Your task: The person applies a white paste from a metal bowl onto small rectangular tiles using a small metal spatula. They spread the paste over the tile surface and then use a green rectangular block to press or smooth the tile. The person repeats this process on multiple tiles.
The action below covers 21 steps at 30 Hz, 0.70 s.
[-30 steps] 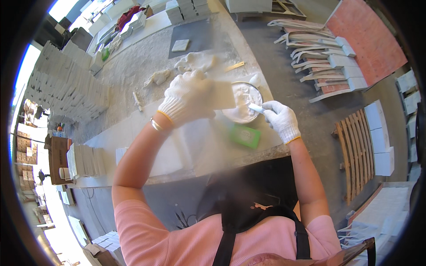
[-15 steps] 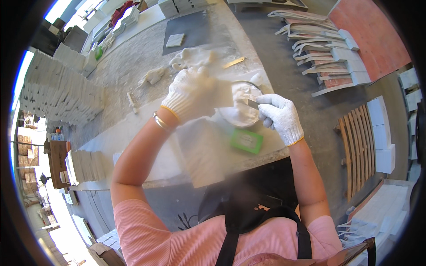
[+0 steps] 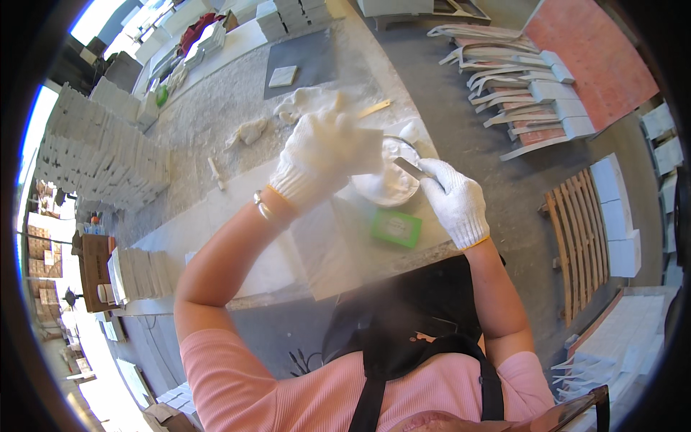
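Note:
My left hand, in a white knit glove, is closed on a pale square tile; haze blurs its fingers and much of the tile. My right hand, also gloved, grips a putty knife with a flat metal blade. That blade points up and left over a round bowl of white paste, beside the tile's right edge. Whether the blade touches the paste, I cannot tell. Below the bowl, a green rectangular box lies on the dusty worktable.
Crumpled gloves and a yellow-handled tool lie beyond my hands. A small white tile rests on a dark sheet. Stacked tiles stand at the left. A wooden pallet and strapped blocks are at the right.
The putty knife's blade has come up and left, and more of it shows above the paste. My right hand has turned slightly; the left still holds the tile.

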Tool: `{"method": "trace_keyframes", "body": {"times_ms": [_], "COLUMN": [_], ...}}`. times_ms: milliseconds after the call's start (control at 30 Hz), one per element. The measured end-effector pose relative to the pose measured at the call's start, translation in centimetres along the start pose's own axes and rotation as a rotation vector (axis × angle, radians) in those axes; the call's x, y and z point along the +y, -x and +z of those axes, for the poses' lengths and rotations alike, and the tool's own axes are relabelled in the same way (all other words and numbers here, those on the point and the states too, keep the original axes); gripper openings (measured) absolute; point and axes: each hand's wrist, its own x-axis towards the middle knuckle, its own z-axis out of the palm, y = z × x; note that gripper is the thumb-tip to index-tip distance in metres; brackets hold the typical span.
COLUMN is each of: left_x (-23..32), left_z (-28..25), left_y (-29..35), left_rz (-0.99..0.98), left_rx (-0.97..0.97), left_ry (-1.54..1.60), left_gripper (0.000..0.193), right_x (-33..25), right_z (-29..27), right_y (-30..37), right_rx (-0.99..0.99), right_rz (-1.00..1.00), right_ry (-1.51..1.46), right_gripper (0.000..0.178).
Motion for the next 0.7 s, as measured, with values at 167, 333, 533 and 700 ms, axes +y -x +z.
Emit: {"method": "trace_keyframes", "body": {"times_ms": [167, 333, 533, 700], "left_x": [0.1, 0.8, 5.3, 6.8], "left_z": [-2.2, -6.5, -7.4, -5.2], "left_y": [-0.7, 2.8, 11.9, 14.8], "left_rz": [0.059, -0.402, -0.353, -0.333], "left_rx": [0.123, -0.162, -0.128, -0.099], "left_ry": [-0.076, 0.352, 0.527, 0.558], "left_gripper": [0.053, 0.063, 0.074, 0.078], "right_x": [2.1, 2.0, -1.8, -4.3], "right_z": [0.0, -1.8, -3.4, -0.9], "right_y": [1.8, 3.2, 6.2, 6.6], "right_rx": [0.054, -0.006, -0.237, -0.459], "right_rz": [0.029, 0.194, 0.231, -0.047], "right_ry": [0.053, -0.393, -0.766, -0.568], "right_gripper": [0.036, 0.028, 0.019, 0.033]}}
